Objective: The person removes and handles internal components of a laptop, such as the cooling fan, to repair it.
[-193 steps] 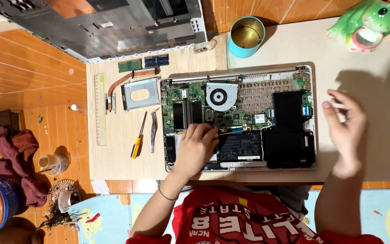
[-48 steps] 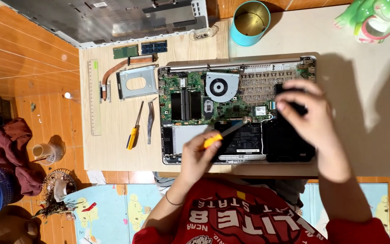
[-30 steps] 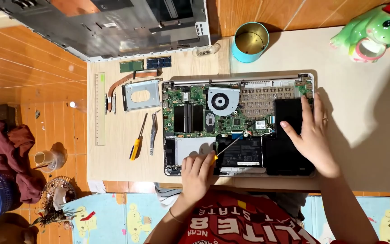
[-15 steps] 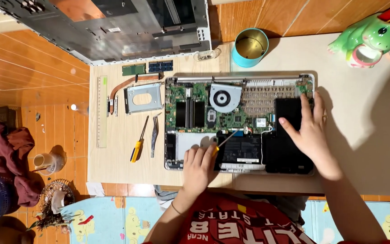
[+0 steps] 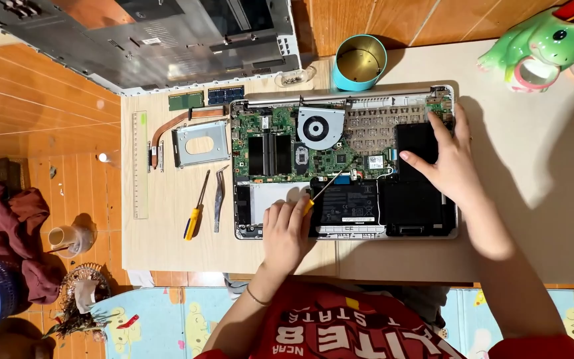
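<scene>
Inside opened laptop (image 5: 347,106) — left hand (image 5: 287,229) pinching screwdriver (image 5: 319,196), right hand (image 5: 450,166) spread on battery (image 5: 410,199).

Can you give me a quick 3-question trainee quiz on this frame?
1. True or false: the left hand holds a yellow-handled screwdriver over the opened laptop.
2. Where does the right hand rest? A) on the teal cup B) on the black battery C) on the ruler
3. Fill in: a second screwdriver lies beside the ____.

Key: 1 true; 2 B; 3 tweezers.
</scene>
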